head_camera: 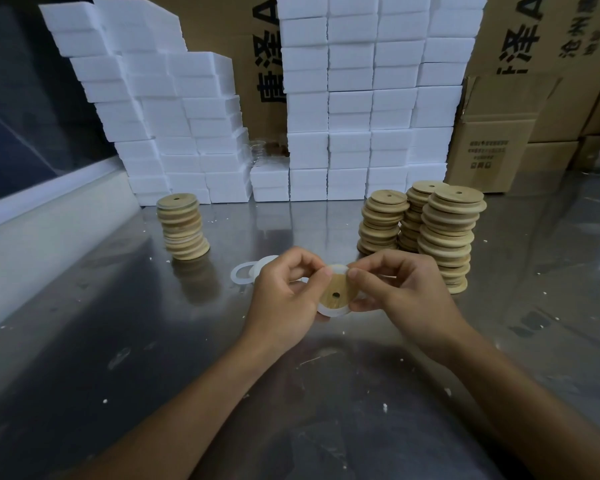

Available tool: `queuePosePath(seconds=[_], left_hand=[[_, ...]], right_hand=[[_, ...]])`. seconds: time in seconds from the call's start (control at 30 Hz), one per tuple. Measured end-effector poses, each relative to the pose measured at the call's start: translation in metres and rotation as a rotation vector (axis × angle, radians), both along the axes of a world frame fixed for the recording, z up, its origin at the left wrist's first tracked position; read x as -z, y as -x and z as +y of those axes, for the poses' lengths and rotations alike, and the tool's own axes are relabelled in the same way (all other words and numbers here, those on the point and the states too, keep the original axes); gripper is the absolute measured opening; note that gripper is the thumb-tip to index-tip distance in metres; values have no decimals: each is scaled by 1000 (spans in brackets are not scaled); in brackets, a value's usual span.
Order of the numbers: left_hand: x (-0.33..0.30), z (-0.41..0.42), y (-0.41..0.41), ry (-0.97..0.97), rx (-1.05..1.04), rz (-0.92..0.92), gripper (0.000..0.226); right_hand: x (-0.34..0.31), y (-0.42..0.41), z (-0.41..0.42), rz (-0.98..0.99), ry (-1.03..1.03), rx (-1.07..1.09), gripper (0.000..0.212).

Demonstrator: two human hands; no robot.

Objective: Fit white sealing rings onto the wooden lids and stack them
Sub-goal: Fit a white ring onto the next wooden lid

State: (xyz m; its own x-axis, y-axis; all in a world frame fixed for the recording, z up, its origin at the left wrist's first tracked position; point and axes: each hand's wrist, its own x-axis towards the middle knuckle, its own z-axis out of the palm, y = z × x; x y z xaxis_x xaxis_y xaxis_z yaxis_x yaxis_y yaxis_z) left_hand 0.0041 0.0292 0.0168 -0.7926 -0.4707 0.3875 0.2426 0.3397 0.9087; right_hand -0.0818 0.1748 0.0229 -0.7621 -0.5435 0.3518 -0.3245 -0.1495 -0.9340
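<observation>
Head view showed both hands raised just above the steel worktop point(118, 341), sharing one wooden lid point(335, 293) with a small centre hole. The left hand point(284, 299) curled round its left edge, thumb tip at the top rim, while the right hand point(399, 289) pinched the right edge, its fingers point(354, 273) pressing a white sealing ring point(333, 310) that wrapped the lid's rim. Loose white rings point(243, 273) lay on the worktop just beyond the left hand. A stack of ringed lids point(184, 230) stood to the left, well apart from three stacks of bare lids point(444, 237) on the right. White foam blocks point(347, 98) and cardboard boxes point(492, 150) lined the back.
</observation>
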Motion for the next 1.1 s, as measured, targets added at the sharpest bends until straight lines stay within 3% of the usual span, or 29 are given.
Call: queuePosePath(seconds=[0.83,1.1], left_hand=[[-4,1,-2,-20,25,-22,10],[-3,-4,-3,-85,56,-31,13]], right_hand=[[-5,3,6,16,-27,-44,4],[-6,1,6,-82,-5,-98,17]])
